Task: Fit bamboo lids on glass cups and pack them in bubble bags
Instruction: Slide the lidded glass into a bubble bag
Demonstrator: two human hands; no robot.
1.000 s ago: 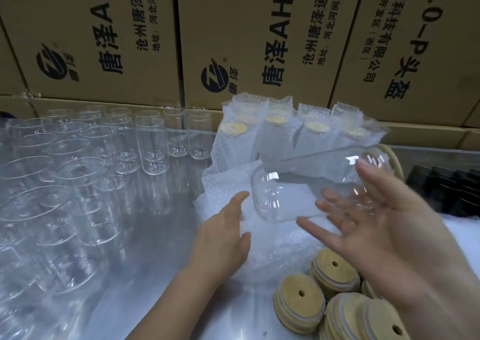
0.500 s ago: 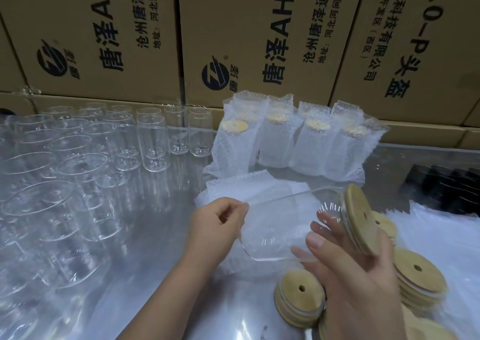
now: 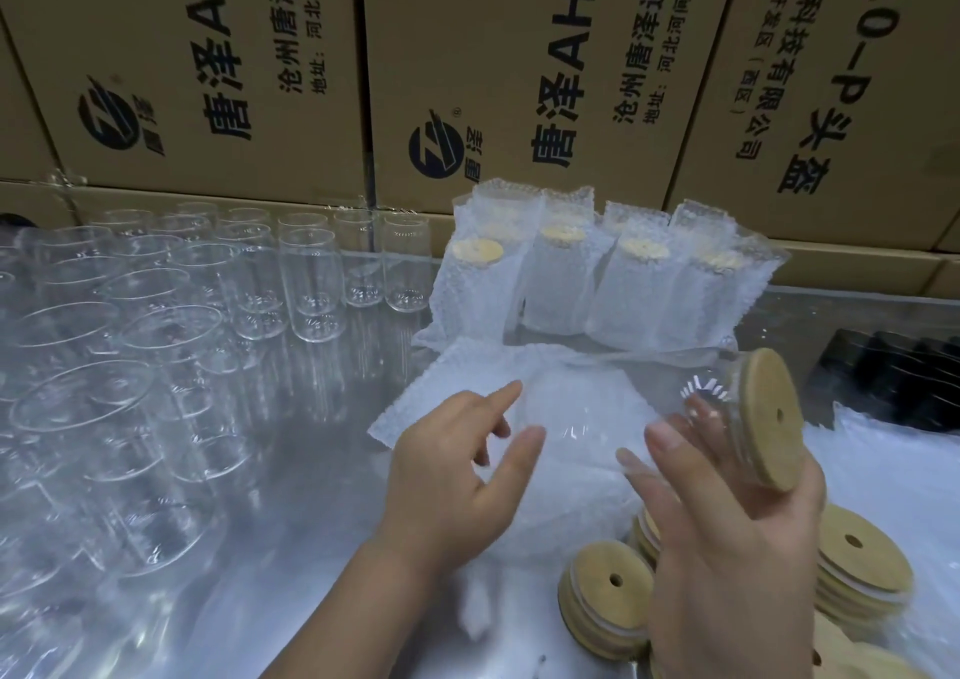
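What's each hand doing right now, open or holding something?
Left hand: open, holding nothing.
Right hand: holding the lidded cup.

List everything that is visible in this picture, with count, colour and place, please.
table: one, shiny grey, under everything
cardboard boxes: several, brown with black print, behind the table
empty glass cups: many, clear, upright at left
bagged cups: at least four, whitish bags, tan lids, centre back
flat bubble bags: a pile, whitish, centre of table
loose bamboo lids: several stacks, tan, lower right
black things: a few, right edge, unclear what
lidded glass cup: one, clear, tan lid, held sideways above the pile
left hand: one, open, beside the cup's base
right hand: one, grips the lidded glass cup
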